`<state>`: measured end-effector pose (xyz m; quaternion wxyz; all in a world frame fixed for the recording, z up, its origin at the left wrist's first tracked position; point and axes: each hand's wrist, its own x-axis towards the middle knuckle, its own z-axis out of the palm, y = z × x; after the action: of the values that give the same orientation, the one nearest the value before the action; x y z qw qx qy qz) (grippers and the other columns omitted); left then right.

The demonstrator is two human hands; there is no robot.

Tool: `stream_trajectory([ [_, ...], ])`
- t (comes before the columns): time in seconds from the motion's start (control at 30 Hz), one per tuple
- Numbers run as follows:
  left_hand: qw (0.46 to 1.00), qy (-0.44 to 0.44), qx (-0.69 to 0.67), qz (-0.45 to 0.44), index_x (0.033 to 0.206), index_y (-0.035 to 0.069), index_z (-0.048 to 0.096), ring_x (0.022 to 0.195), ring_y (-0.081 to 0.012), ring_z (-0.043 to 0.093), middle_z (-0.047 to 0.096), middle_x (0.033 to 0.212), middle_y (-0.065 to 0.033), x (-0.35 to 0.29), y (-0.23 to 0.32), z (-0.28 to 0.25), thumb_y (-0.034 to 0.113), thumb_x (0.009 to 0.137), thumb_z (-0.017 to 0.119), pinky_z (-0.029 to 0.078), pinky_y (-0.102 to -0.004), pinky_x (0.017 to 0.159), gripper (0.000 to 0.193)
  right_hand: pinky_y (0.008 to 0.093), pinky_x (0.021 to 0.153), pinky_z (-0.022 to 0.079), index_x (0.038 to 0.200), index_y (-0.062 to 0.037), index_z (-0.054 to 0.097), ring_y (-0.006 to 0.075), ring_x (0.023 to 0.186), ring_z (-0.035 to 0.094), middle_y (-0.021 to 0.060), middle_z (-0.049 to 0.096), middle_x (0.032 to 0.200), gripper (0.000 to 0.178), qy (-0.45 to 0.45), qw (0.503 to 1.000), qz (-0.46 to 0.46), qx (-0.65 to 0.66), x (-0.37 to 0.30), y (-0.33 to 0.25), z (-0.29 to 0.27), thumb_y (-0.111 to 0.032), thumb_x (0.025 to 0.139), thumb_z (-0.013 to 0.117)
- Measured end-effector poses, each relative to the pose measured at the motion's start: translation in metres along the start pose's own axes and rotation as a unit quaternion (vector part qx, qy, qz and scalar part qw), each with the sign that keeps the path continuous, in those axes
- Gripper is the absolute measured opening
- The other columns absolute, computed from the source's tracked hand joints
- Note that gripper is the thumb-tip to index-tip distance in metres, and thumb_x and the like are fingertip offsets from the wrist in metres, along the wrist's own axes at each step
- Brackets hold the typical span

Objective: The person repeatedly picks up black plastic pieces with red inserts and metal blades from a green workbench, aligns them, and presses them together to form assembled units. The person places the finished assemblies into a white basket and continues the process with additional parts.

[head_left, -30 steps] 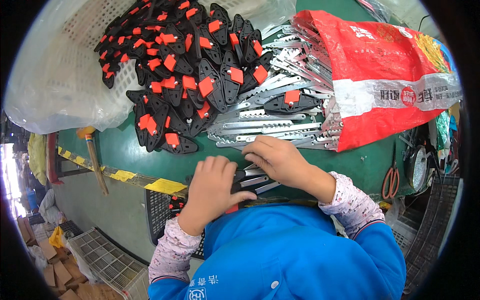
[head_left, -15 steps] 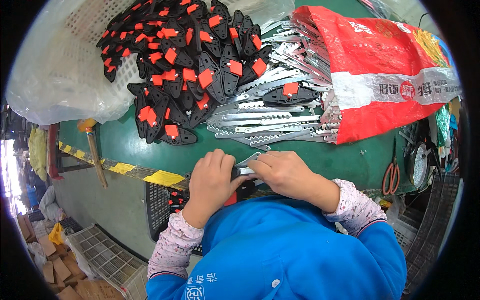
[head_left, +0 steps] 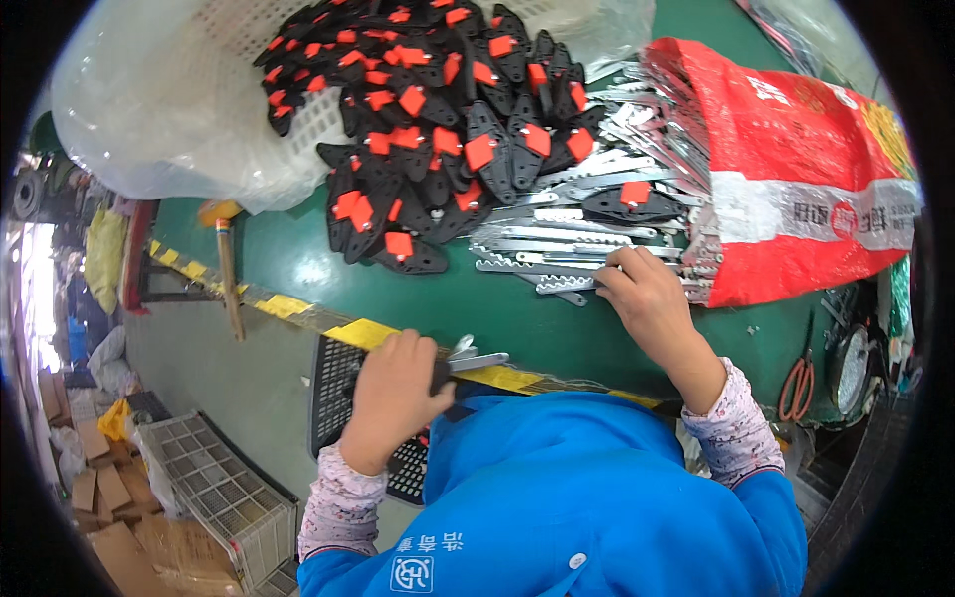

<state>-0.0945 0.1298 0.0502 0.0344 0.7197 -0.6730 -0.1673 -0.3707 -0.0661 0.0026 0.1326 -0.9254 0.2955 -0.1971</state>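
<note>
Near the table's front edge, my left hand (head_left: 395,390) is wrapped round a black plastic part (head_left: 441,377), mostly hidden by the fingers. Flat metal strips (head_left: 481,362) stick out of it to the right. Farther over on the right, my right hand (head_left: 649,300) pinches the end of a notched metal strip (head_left: 563,286) at the near side of a heap of such strips (head_left: 567,232). One black part with a red block (head_left: 634,194) lies on this heap. To its left is a big pile of similar black parts with red blocks (head_left: 480,151).
A red woven sack (head_left: 786,129) lies at the right, its mouth over the strips. Orange-handled scissors (head_left: 797,386) lie at the right edge. A hammer (head_left: 229,279) rests at the left table edge, near a plastic-lined white basket (head_left: 179,109). Below stands a black crate (head_left: 333,383).
My right hand has left the part held at my left hand and moved up and right to the metal strips. The left hand stays closed on the black part. The whole view has shifted.
</note>
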Motion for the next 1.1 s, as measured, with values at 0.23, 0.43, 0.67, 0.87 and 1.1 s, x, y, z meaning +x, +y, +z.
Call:
stream_trajectory([
  [0.23, 0.985, 0.145, -0.036, -0.083, 0.123, -0.001, 0.061, 0.114, -0.0399, 0.058, 0.06, 0.116, -0.019, -0.001, -0.05, -0.024, 0.021, 0.087, 0.081, 0.049, -0.0465, 0.1, 0.047, 0.039, 0.075, 0.052, 0.085, -0.0066, 0.064, 0.0267, 0.089, 0.06, 0.0083, 0.058, 0.094, 0.007, 0.038, 0.995, -0.094, -0.013, 0.055, -0.035, 0.046, -0.01, 0.081, 0.068],
  [0.43, 0.935, 0.351, -0.035, -0.024, 0.138, -0.002, 0.057, 0.121, -0.0411, 0.054, 0.058, 0.129, -0.0211, 0.079, -0.09, 0.003, 0.015, 0.091, 0.078, 0.044, -0.048, 0.107, 0.054, 0.0404, 0.076, 0.053, 0.087, -0.0072, 0.065, 0.0282, 0.087, 0.062, 0.0079, 0.061, 0.088, 0.009, 0.047, 0.993, -0.104, 0.015, 0.063, -0.033, 0.038, -0.01, 0.083, 0.072],
  [0.67, 0.922, 0.348, -0.141, -0.09, 0.117, -0.004, 0.063, 0.111, -0.0382, 0.052, 0.051, 0.117, -0.0186, 0.068, -0.043, 0.032, 0.021, 0.074, 0.093, 0.046, -0.0459, 0.099, 0.058, 0.0426, 0.072, 0.056, 0.107, -0.0065, 0.065, 0.035, 0.085, 0.07, 0.0122, 0.07, 0.095, 0.013, 0.046, 0.976, 0.034, 0.21, 0.036, -0.047, 0.021, -0.007, 0.095, 0.07],
  [0.87, 0.835, 0.345, -0.364, -0.225, 0.107, -0.003, 0.06, 0.068, -0.0155, 0.059, 0.066, 0.08, -0.0084, 0.039, -0.027, 0.034, 0.03, 0.094, 0.082, 0.051, -0.0326, 0.065, 0.042, 0.0375, 0.073, 0.054, 0.117, -0.0044, 0.068, 0.0318, 0.082, 0.067, 0.0144, 0.067, 0.096, 0.02, 0.01, 0.959, 0.055, 0.277, 0.025, -0.069, 0.027, -0.003, 0.097, 0.069],
  [1.1, 0.963, 0.261, -0.073, 0.0, 0.133, 0.001, 0.063, 0.107, -0.0324, 0.06, 0.064, 0.123, -0.015, 0.013, -0.029, 0.016, 0.03, 0.078, 0.09, 0.051, -0.0413, 0.09, 0.068, 0.0381, 0.071, 0.054, 0.111, -0.0054, 0.073, 0.0291, 0.082, 0.067, 0.0111, 0.066, 0.094, 0.026, 0.02, 0.977, 0.044, 0.209, 0.016, -0.057, 0.021, -0.002, 0.086, 0.079],
])
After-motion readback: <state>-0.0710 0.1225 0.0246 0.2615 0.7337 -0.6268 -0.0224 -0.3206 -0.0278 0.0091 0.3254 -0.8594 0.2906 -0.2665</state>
